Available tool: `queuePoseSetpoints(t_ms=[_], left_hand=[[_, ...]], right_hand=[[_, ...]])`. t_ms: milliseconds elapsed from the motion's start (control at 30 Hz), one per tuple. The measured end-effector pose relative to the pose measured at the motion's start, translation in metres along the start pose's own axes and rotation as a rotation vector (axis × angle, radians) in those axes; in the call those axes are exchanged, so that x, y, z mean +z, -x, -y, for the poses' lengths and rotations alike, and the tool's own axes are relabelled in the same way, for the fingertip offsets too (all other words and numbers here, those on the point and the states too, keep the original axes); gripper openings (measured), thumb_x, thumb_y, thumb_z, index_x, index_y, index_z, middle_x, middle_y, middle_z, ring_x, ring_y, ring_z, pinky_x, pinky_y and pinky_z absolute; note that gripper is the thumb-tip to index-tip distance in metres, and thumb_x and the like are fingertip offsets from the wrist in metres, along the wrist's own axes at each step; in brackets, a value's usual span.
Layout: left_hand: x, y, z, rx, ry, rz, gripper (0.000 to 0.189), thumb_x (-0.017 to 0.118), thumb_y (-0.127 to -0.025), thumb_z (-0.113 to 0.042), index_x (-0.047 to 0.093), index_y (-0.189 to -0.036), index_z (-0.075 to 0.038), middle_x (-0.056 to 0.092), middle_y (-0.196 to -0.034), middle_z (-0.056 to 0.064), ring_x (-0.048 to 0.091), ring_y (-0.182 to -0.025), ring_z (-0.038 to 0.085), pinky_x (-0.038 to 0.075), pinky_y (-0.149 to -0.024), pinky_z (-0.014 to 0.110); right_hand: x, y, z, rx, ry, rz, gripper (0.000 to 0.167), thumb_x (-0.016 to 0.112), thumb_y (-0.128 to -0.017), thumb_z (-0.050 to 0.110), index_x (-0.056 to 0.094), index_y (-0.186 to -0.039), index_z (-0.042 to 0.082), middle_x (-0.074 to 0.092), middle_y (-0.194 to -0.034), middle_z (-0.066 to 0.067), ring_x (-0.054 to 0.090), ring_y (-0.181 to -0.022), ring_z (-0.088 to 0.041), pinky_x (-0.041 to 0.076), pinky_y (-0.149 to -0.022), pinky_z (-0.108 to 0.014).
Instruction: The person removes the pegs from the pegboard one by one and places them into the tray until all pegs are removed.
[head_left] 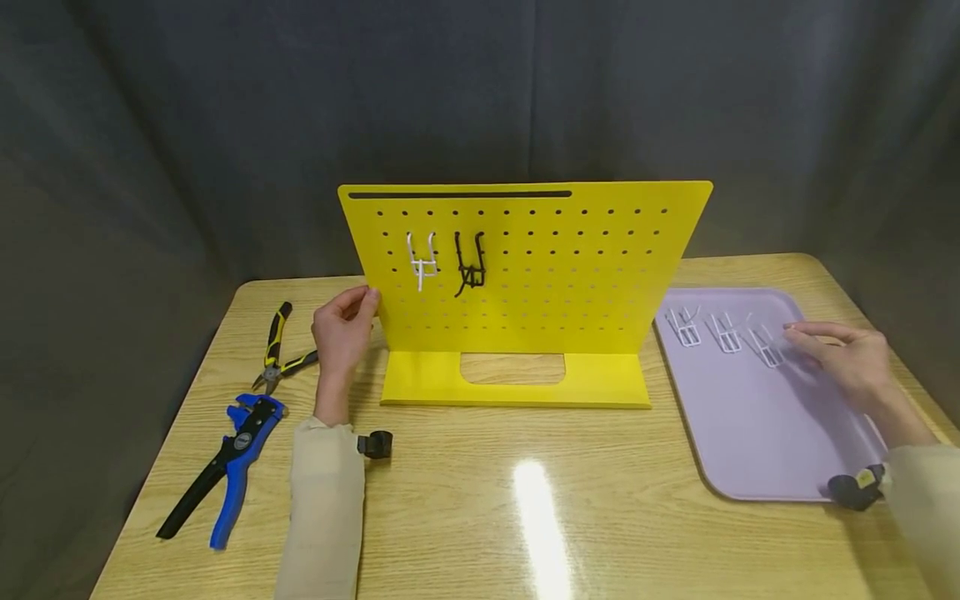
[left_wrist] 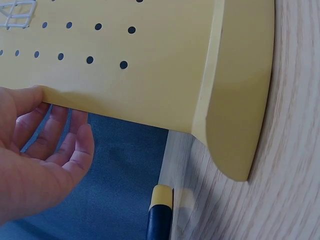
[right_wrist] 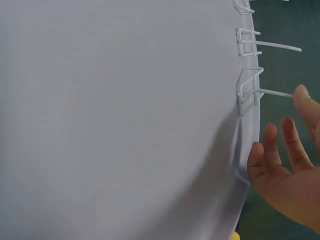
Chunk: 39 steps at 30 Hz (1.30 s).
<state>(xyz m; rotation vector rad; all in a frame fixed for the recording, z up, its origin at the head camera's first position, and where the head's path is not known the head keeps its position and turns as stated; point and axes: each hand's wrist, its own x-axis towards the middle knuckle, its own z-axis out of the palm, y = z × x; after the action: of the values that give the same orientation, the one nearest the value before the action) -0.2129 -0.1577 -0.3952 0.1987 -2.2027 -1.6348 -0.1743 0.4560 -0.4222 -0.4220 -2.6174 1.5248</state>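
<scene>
My left hand (head_left: pixel 345 325) grips the left edge of a yellow pegboard (head_left: pixel 570 283), thumb on the front face and fingers behind. A white wire hook (head_left: pixel 422 265) and a black wire hook (head_left: pixel 471 271) hang in the board's upper left holes. Over at the tray's right side, my right hand (head_left: pixel 843 358) has its thumb and index finger at the prong end of a white wire hook (right_wrist: pixel 250 92), pinching it; the other fingers are loosely bent. Two more white hooks, a middle one (head_left: pixel 725 333) and a left one (head_left: pixel 684 327), sit beside it.
The lilac tray (head_left: pixel 750 442) lies right of the board on a wooden table (head_left: pixel 450 500). At the left are blue-and-black wire strippers (head_left: pixel 240 450) and yellow-and-black pliers (head_left: pixel 273 358), partly behind my left hand. A dark curtain (head_left: pixel 480 92) hangs behind.
</scene>
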Motion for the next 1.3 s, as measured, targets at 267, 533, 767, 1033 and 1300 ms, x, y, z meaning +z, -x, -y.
queuePoseSetpoints(t_ms=[267, 533, 767, 1033, 1300], left_hand=[[-0.001, 0.001, -0.001, -0.010, -0.005, 0.001, 0.031, 0.064, -0.094, -0.023, 0.070, -0.112, 0.001, 0.068, -0.104, 0.020, 0.057, -0.075, -0.001, 0.047, -0.063, 0.013], [0.001, 0.000, 0.002, -0.009, 0.009, 0.011, 0.032, 0.063, -0.094, -0.024, 0.070, -0.112, 0.002, 0.068, -0.102, 0.021, 0.058, -0.075, 0.000, 0.047, -0.062, 0.013], [0.002, 0.000, 0.002, 0.001, 0.017, 0.006, 0.032, 0.063, -0.094, -0.023, 0.070, -0.112, 0.003, 0.068, -0.103, 0.022, 0.058, -0.076, -0.003, 0.048, -0.066, 0.013], [-0.001, 0.000, -0.004, -0.007, 0.080, 0.018, 0.029, 0.063, -0.093, -0.013, 0.067, -0.112, 0.009, 0.065, -0.104, 0.028, 0.058, -0.073, -0.003, 0.048, -0.063, 0.012], [0.002, -0.001, 0.004, 0.051, 0.141, -0.049, 0.030, 0.069, -0.090, -0.019, 0.071, -0.108, 0.005, 0.066, -0.088, -0.001, 0.061, -0.075, 0.002, 0.050, -0.068, 0.016]], right_hand=[[-0.003, 0.001, 0.000, -0.020, 0.040, 0.028, 0.010, 0.077, -0.083, 0.030, 0.075, -0.084, 0.039, 0.062, -0.078, 0.034, 0.061, -0.064, 0.004, 0.048, -0.055, -0.018], [-0.011, 0.012, 0.019, -0.062, -0.167, -0.131, 0.021, 0.072, -0.086, 0.022, 0.071, -0.108, 0.019, 0.064, -0.085, 0.026, 0.060, -0.073, 0.008, 0.048, -0.059, -0.010], [-0.001, 0.025, 0.077, -0.303, -0.560, -0.268, 0.023, 0.071, -0.083, -0.002, 0.069, -0.106, -0.005, 0.067, -0.089, 0.002, 0.062, -0.074, -0.006, 0.050, -0.063, -0.011], [0.051, 0.060, 0.132, -0.457, -0.416, -0.195, 0.025, 0.066, -0.085, -0.008, 0.067, -0.109, -0.007, 0.068, -0.093, -0.002, 0.062, -0.077, -0.011, 0.050, -0.070, -0.012], [0.100, 0.080, 0.161, -0.637, -0.793, 0.006, 0.024, 0.059, -0.084, -0.018, 0.063, -0.107, -0.017, 0.068, -0.096, -0.011, 0.063, -0.082, -0.021, 0.053, -0.076, -0.022]])
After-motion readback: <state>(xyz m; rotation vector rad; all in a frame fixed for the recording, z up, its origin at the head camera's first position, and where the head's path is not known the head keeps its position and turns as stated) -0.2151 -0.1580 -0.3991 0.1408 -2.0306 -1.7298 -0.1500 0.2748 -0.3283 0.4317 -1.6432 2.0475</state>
